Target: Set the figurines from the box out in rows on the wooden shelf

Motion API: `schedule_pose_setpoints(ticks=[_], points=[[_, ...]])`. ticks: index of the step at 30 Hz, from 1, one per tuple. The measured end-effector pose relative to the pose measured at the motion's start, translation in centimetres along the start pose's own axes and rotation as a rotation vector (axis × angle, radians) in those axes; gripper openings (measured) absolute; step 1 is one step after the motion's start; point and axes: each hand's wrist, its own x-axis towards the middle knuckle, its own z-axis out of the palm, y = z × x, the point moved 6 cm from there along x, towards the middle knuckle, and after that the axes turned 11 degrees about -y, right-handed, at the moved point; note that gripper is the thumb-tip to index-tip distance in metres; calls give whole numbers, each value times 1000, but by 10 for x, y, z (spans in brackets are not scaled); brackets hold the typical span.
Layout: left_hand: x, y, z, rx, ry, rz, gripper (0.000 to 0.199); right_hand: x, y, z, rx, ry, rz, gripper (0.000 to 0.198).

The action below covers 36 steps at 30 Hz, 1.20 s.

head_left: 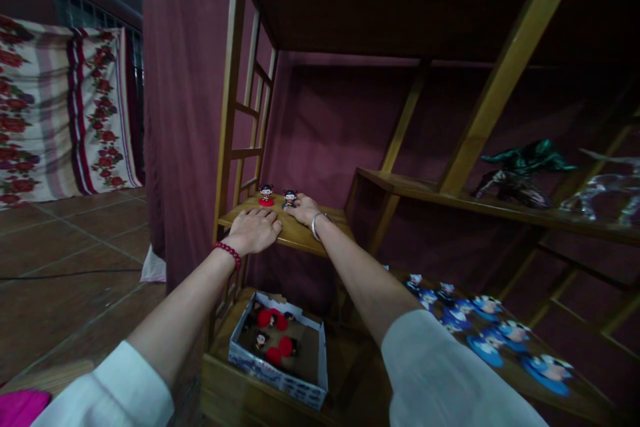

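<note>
My right hand (305,209) has its fingers closed on a small black-haired doll figurine (289,198) that stands on a small wooden shelf (300,239). A silver bangle is on that wrist. To the left, a similar doll figurine (266,196) with a red base stands upright on the same shelf, apart from the first. My left hand (254,229) lies flat at the shelf's front edge with its fingers stretched out, holding nothing. Below, an open cardboard box (315,363) contains several more black-haired figurines with red bases, some lying over.
A lower board (575,403) at the right carries several blue-and-white figurines (493,337). Higher up, a dark green animal statue (525,170) and a clear glass-like animal figure (607,190) stand on another shelf. Wooden posts (505,73) slant across the rack.
</note>
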Motion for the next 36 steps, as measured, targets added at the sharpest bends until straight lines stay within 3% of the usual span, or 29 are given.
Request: schedule_pose_setpoints(ticks=[36], points=[[1,0,0,-7,-22,-7,51,-4,-3,-1,29,-9,-41,31]])
